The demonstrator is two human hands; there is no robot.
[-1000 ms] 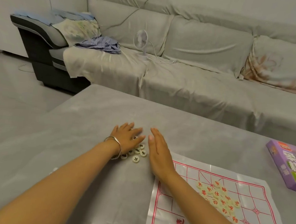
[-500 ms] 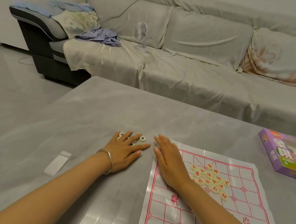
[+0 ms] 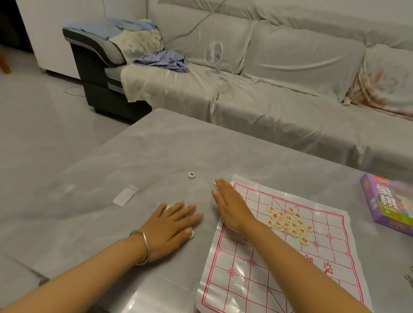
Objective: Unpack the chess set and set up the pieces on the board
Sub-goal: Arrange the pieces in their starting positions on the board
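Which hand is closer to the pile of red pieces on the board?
Right. The right hand lies at the board's left edge, just left of the red pieces. The left hand rests farther left, off the board.

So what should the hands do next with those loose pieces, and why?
Probably sweep the right hand out to the stray black-marked piece and slide it over toward the left hand. It lies alone on the table, apart from those under the left hand, while the red pieces sit clustered on the board.
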